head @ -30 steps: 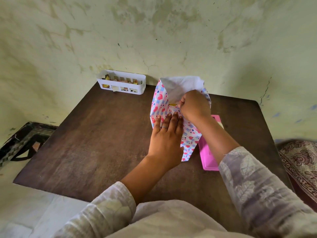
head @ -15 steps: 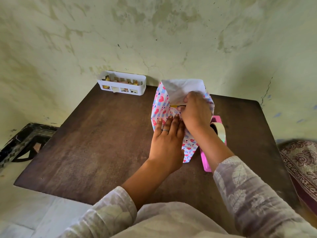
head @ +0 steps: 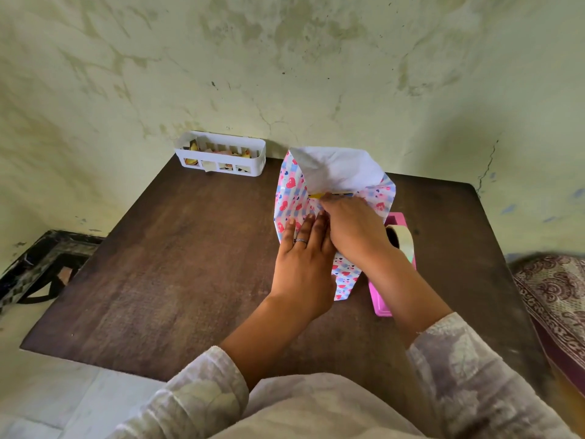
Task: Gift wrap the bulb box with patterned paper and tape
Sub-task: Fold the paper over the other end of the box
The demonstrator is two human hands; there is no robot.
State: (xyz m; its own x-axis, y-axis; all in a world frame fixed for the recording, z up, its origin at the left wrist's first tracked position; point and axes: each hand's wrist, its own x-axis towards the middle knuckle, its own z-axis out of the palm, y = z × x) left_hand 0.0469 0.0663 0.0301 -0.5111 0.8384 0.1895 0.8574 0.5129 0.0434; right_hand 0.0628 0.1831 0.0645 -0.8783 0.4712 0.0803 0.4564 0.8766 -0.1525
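White slotted basket (head: 221, 156) sits against the wall (head: 285, 58).

Single head-worn, wide-angle view, looking forward and steeply down from above the seated person's lap. The dark wooden table (head: 164, 280) fills the middle of the frame, its far edge meeting the stained wall (head: 285, 58), which curves with lens distortion across the upper half. Both sleeved forearms enter from the bottom edge; the left hand (head: 304, 264) and right hand (head: 354, 229) lie close to the lens, slightly right of centre. Floor shows at lower left, patterned fabric (head: 557, 286) at the right margin.
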